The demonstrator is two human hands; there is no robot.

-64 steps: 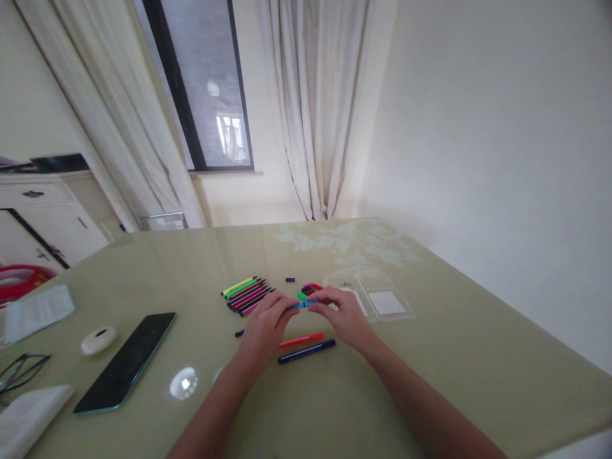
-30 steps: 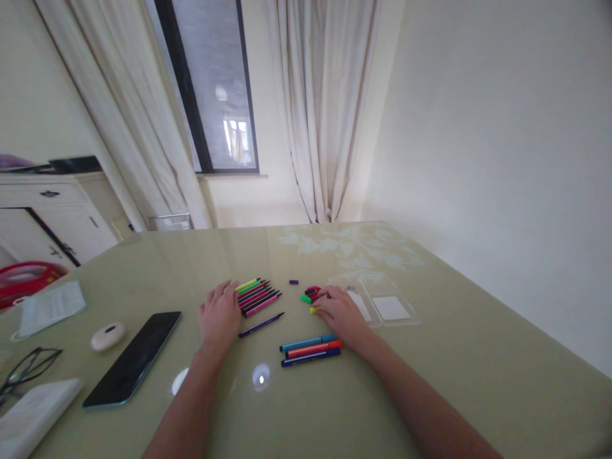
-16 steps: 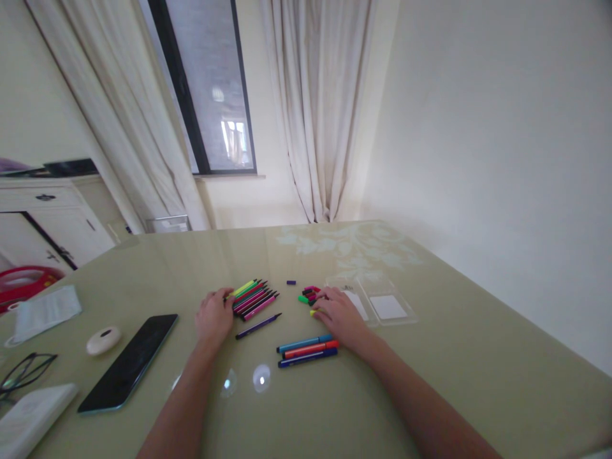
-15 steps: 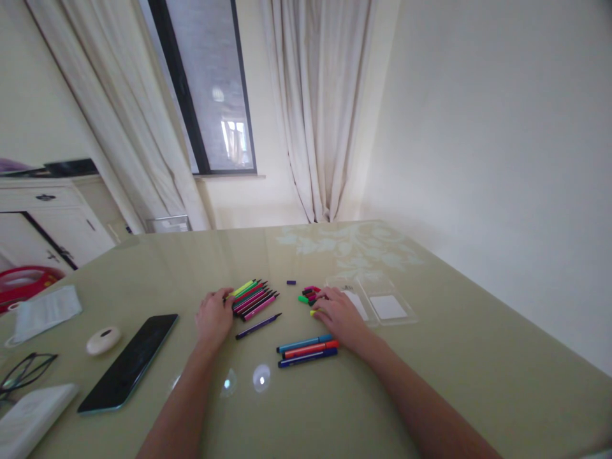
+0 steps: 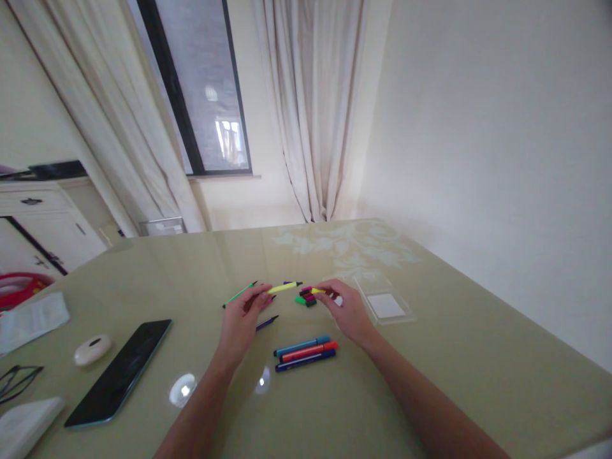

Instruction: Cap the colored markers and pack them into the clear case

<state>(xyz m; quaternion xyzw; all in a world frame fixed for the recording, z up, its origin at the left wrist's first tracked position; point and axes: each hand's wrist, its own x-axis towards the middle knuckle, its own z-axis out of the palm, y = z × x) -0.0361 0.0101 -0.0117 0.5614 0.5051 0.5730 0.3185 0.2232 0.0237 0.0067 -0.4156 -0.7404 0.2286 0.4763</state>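
Note:
My left hand (image 5: 245, 317) pinches a yellow felt-tip pen (image 5: 283, 288), uncapped, its dark tip pointing right. Facing that tip, my right hand (image 5: 345, 307) is closed on a small yellow pen cap (image 5: 317, 291); tip and cap are apart. Several loose caps (image 5: 307, 297), pink, green and dark, lie between the hands. Behind my left hand a green uncapped pen (image 5: 239, 294) shows, and most of the other uncapped pens are hidden. A dark purple uncapped pen (image 5: 268, 322) sticks out beside that hand. Nearer me lie three capped pens, light blue (image 5: 301, 346), red (image 5: 308, 352) and dark blue (image 5: 306, 361).
A clear plastic case (image 5: 388, 305) lies open behind my right hand. On the left are a black phone (image 5: 119, 373), a white oval case (image 5: 92, 350), glasses (image 5: 19, 382), a white box (image 5: 29, 421) and a face mask (image 5: 33, 320). A wall borders the table's right side.
My left hand has lifted the yellow pen from the row and moved right. My right hand has raised the yellow cap from the table. The view has shifted slightly.

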